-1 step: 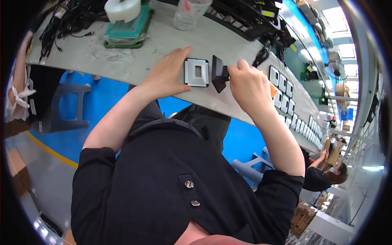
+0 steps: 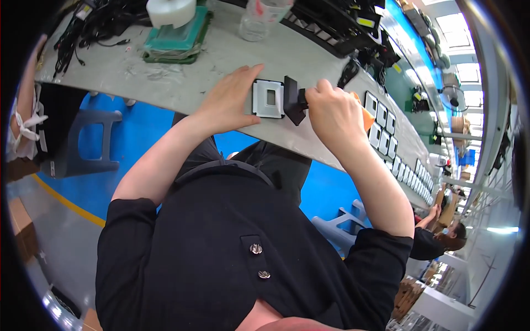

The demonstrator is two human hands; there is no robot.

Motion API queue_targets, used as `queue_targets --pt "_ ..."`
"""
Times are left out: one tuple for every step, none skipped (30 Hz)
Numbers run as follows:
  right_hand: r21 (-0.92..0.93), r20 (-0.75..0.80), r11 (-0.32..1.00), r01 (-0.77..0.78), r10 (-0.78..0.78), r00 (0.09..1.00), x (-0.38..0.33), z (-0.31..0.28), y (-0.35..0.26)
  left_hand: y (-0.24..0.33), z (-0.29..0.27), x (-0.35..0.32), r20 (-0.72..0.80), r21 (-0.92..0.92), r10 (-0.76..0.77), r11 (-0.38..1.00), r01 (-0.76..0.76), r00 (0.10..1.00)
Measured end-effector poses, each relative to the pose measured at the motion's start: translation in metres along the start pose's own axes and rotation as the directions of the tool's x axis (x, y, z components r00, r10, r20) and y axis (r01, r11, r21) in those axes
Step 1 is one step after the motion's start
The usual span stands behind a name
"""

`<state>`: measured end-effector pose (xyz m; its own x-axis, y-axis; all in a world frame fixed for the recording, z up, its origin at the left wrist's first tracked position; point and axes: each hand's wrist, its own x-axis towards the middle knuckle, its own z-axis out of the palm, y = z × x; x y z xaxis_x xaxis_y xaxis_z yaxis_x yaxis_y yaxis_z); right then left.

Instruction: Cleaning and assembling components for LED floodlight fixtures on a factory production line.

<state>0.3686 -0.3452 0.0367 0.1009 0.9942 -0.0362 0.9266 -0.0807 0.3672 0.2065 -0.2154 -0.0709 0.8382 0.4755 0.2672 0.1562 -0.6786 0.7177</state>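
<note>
A white rectangular frame (image 2: 268, 99) with a dark border and a small window in its middle lies on the grey workbench (image 2: 182, 88). My left hand (image 2: 229, 102) is open at its left side, fingers and thumb spread; whether the fingertips touch the frame I cannot tell. Closed round the narrow end of a black tool with a flat rectangular head (image 2: 292, 101) is my right hand (image 2: 334, 110). That head is tilted on edge at the frame's right side. Something orange (image 2: 367, 118) shows beside my right hand, its kind partly hidden.
Several white dark-edged frames (image 2: 378, 127) run in rows along the bench to the right. Further back are a clear plastic cup (image 2: 255, 25), a white roll (image 2: 171, 12) on a green stack (image 2: 175, 44), black cables (image 2: 102, 25) and a black rack (image 2: 320, 25). Other people are at both sides.
The black tool's head has come closer to the white frame, leaving almost no gap in this view. My left hand stays spread beside the frame. The whole view has shifted slightly.
</note>
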Motion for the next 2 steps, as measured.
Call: queue_targets --pt "-0.076 0.047 0.996 0.051 -0.048 0.998 0.012 -0.004 -0.009 -0.003 0.000 -0.003 -0.012 -0.012 0.012 1.000 -0.012 1.000" --pt "-0.129 0.099 0.989 0.068 -0.055 0.994 0.022 -0.004 -0.019 -0.006 -0.001 -0.005 -0.023 -0.026 0.029 0.999 -0.029 0.999"
